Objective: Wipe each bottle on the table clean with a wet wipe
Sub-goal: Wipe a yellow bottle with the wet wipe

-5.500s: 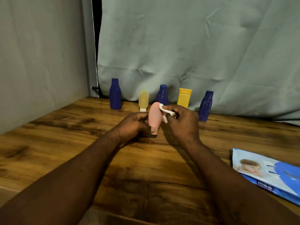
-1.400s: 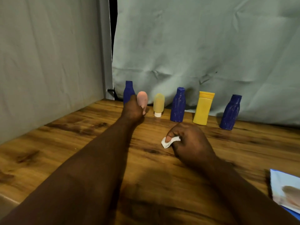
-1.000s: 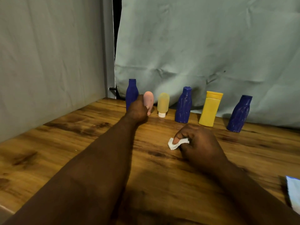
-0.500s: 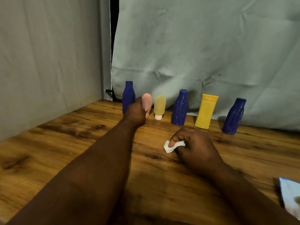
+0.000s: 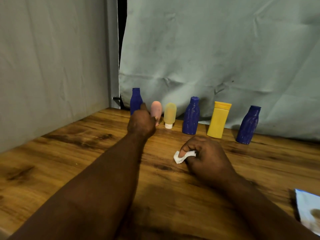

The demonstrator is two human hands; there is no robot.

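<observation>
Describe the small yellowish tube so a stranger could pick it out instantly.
On the wooden table, six bottles line the back edge before the cloth backdrop. The tube is third from the left, between the pink bottle and a dark blue bottle. Only it is pale translucent yellow, standing on a white cap.

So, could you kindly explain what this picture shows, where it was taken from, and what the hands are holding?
There is no machine: a person works bare-handed, and the one camera sits on their head, looking forward and down. The left hand reaches to the back row and holds the pink bottle low down. The right hand rests on the wooden table, pinching a crumpled wet wipe. Also in the row: left blue bottle, yellowish tube, middle blue bottle, yellow bottle, right blue bottle. A wipes pack shows at the lower right corner.
</observation>
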